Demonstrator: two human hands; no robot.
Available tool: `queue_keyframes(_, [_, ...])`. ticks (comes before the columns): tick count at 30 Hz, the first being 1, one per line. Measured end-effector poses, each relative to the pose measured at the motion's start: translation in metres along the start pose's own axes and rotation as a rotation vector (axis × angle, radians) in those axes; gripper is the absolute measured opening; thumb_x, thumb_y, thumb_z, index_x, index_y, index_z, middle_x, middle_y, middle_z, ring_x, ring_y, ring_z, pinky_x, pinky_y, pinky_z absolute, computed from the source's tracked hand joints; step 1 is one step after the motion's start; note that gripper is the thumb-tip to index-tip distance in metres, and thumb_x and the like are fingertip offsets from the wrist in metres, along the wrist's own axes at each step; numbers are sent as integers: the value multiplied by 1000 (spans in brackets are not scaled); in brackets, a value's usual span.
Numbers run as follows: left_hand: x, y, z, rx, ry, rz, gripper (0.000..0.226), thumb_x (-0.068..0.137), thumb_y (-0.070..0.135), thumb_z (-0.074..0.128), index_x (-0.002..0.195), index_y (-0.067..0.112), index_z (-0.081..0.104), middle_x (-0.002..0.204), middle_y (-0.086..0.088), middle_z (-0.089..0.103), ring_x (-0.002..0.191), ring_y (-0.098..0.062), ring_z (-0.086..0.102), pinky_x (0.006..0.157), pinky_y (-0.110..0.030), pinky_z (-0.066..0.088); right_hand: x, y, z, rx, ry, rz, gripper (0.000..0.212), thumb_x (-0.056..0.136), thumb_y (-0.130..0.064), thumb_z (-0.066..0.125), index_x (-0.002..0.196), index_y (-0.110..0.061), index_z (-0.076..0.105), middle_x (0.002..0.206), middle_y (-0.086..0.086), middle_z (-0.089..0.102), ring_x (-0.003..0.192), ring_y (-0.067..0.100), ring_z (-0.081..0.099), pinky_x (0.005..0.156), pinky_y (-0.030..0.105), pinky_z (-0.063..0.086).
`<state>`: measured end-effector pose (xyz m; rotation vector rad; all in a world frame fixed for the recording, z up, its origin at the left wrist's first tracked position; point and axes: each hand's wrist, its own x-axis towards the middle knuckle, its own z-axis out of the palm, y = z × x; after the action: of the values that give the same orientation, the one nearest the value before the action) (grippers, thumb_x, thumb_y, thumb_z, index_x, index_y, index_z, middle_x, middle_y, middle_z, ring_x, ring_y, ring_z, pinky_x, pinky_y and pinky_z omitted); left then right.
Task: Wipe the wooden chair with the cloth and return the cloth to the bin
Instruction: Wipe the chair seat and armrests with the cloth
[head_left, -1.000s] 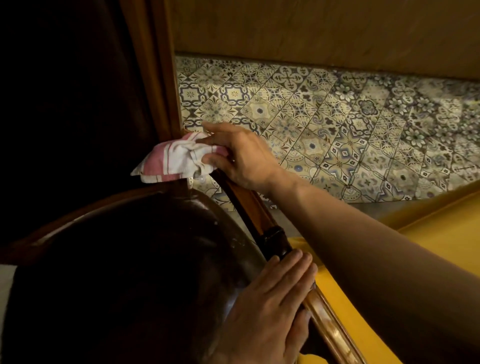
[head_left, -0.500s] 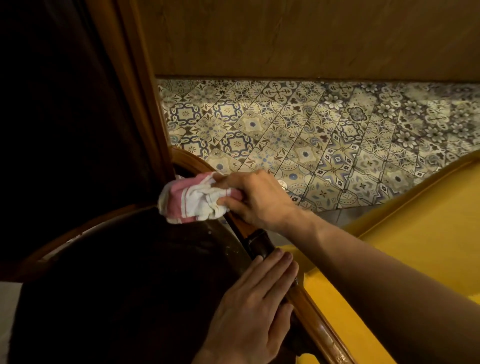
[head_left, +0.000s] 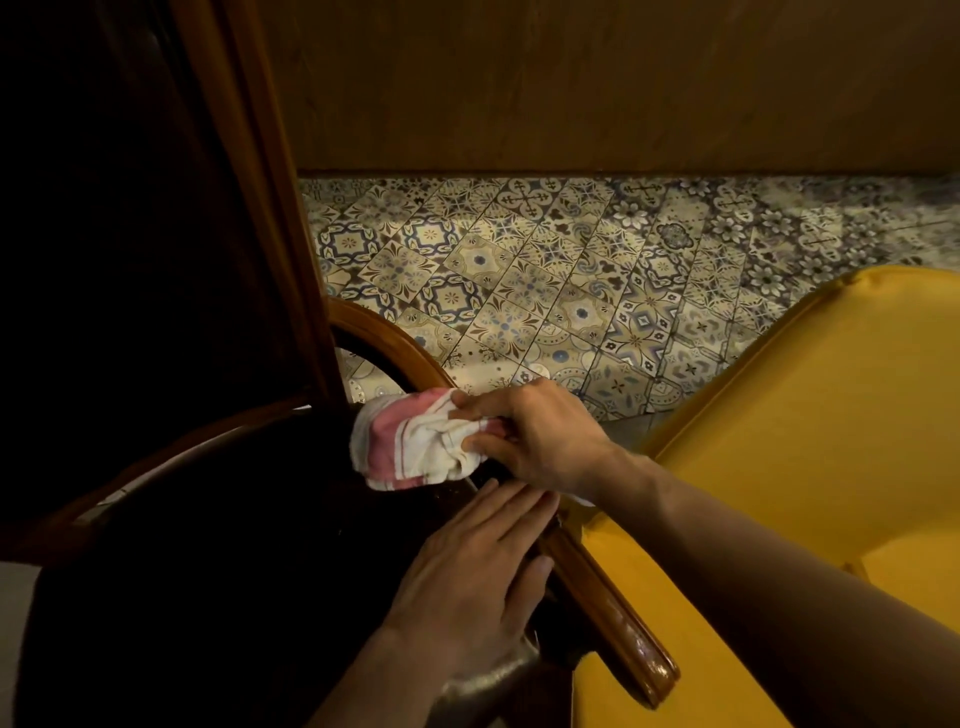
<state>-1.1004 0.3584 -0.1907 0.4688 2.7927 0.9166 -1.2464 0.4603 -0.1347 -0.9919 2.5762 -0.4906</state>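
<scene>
The wooden chair (head_left: 613, 608) has a curved brown armrest rail running from the centre toward the lower right, and a dark seat cushion on the left. My right hand (head_left: 540, 441) grips a bunched white cloth with pink stripes (head_left: 415, 441) and presses it on the armrest near its bend. My left hand (head_left: 478, 571) lies flat, fingers together, on the cushion edge beside the rail, just below the cloth. No bin is in view.
A yellow upholstered seat (head_left: 805, 441) fills the right side, close against the armrest. Patterned floor tiles (head_left: 545, 291) lie beyond, ending at a wooden panel wall (head_left: 571, 88). A dark wooden post (head_left: 270, 208) rises at the left.
My right hand has slid the cloth down along the armrest toward me, closing on my left hand. The view has tilted so more of the yellow seat shows.
</scene>
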Motion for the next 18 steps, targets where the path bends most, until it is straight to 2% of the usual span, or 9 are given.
queue_keyframes(4, [-3,7,-16,17,-35,25,63,103,57,22,160,29,19,167,15,14,152,2,-1,125,-27,4,-11,-5,-5,-31,0,30,39,92,-41,71,131,-35,67,139,-18,63,125,18,63,99,40,53])
queue_keyframes(7, [-15,11,-29,4,25,26,58,102,59,29,153,34,38,158,19,36,148,1,20,121,-20,15,-28,-1,-4,-50,20,95,39,92,-47,68,130,-37,66,128,-10,72,119,23,65,92,37,54])
queue_keyframes(8, [-22,12,-33,-6,79,15,52,101,58,33,145,36,47,147,20,48,141,0,35,117,-21,26,-35,2,-3,-51,30,126,40,92,-49,68,130,-38,65,122,-6,74,115,25,66,87,36,52])
queue_keyframes(10, [-34,12,-41,-17,232,-1,31,98,55,45,121,39,59,117,22,61,112,-1,55,96,-24,46,-48,3,-1,-64,37,178,41,91,-54,65,129,-39,64,115,-3,75,111,27,66,82,36,49])
queue_keyframes(11, [-38,11,-46,-16,295,-19,24,95,53,50,113,39,58,109,22,60,103,-2,57,88,-24,47,-54,2,1,-75,38,201,41,91,-56,64,128,-39,62,113,-3,75,109,27,66,80,35,48])
queue_keyframes(12, [-41,10,-51,-13,334,-48,23,93,54,54,111,40,55,107,22,58,101,-3,56,86,-23,45,-62,-1,3,-90,42,219,41,90,-57,63,127,-38,61,111,-4,74,106,27,67,77,35,47])
queue_keyframes(14, [-40,8,-60,19,316,-92,42,86,60,58,122,40,49,122,20,52,114,-4,50,97,-21,37,-78,-8,3,-123,60,253,43,89,-59,60,126,-37,59,109,-5,73,103,27,67,74,35,48])
queue_keyframes(16, [-36,5,-68,59,223,-75,71,79,67,59,141,39,39,144,19,39,137,-5,35,113,-25,28,-92,-17,1,-122,63,267,45,88,-63,59,124,-37,59,103,-4,74,99,28,68,72,36,50])
queue_keyframes(18, [-31,9,-76,84,91,-27,89,76,70,63,151,40,27,157,21,27,148,-3,20,122,-26,14,-109,-30,-11,-50,52,268,45,86,-65,60,120,-35,61,94,-3,74,94,28,69,70,36,53])
